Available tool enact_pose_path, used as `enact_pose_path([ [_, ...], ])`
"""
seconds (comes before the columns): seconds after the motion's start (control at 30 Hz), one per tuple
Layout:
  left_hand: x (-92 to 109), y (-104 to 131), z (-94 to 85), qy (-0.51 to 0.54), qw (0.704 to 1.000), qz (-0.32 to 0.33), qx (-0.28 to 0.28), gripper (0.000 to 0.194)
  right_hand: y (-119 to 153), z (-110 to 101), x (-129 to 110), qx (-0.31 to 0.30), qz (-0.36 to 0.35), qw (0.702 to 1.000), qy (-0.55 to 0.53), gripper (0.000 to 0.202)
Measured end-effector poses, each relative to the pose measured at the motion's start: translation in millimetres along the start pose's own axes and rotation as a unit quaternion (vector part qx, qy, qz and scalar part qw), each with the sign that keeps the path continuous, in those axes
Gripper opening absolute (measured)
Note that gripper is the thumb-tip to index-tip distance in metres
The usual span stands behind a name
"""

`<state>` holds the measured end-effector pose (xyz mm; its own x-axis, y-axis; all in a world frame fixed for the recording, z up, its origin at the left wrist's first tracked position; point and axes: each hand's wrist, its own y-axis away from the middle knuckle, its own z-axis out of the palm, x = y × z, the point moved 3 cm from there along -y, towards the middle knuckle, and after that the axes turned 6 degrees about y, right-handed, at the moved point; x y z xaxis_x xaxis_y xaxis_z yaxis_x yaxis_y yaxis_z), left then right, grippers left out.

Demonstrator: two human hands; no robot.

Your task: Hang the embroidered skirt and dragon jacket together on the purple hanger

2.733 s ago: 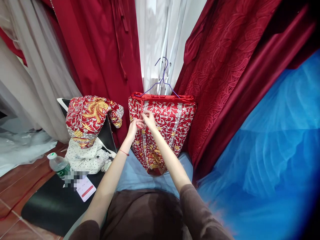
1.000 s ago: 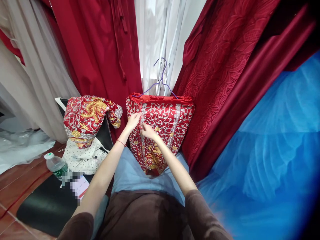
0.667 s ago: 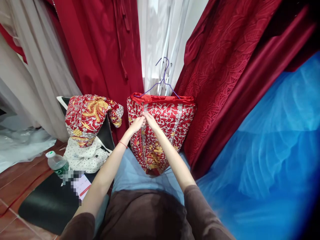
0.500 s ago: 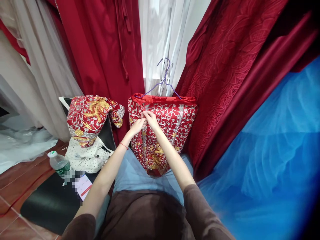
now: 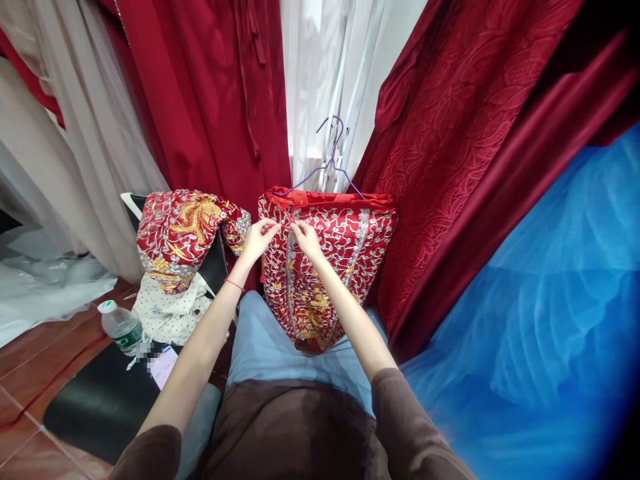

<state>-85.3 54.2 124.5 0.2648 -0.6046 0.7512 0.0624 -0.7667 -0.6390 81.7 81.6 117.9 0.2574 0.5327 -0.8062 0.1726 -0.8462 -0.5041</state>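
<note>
I see a draped garment at nine o'clock, bottle and phone toward eight, blue gown at four. At centre, left hand and right hand pinch the skirt's red cord, mostly finger-hidden. Pixelation covers part of the phone.

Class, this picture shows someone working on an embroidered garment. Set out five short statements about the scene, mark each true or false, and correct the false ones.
1. The hanger is purple. True.
2. The left hand and right hand are both near the top of the red embroidered garment. True.
3. A red bracelet circles the right wrist. False: the red bracelet is on the left wrist.
4. The bottle lies on its side. False: the bottle stands upright, its cap on top.
5. Blue tulle fills the picture's lower right. True.
</note>
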Motion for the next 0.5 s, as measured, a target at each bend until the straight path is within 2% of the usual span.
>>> enact_pose_path([
  [0.13,28.4,-15.7,-3.5,-0.079,0.993,0.084,0.034,0.013,8.2,7.5,-11.0,-0.028,-0.048,0.998,0.025,0.027],
  [0.23,39.1,-24.4,4.6,-0.115,0.988,0.107,0.008,0.010,12.6,8.7,-17.7,-0.041,-0.066,0.997,0.022,0.025],
  [0.4,35.1,-30.8,15.0,-0.183,0.979,0.089,0.006,0.005,16.3,1.8,-21.2,-0.060,-0.085,0.994,0.024,0.028],
  [0.5,31.4,-30.5,16.9,-0.168,0.983,0.071,0.001,0.003,18.1,-0.5,-20.3,-0.062,-0.091,0.994,0.031,0.028],
])
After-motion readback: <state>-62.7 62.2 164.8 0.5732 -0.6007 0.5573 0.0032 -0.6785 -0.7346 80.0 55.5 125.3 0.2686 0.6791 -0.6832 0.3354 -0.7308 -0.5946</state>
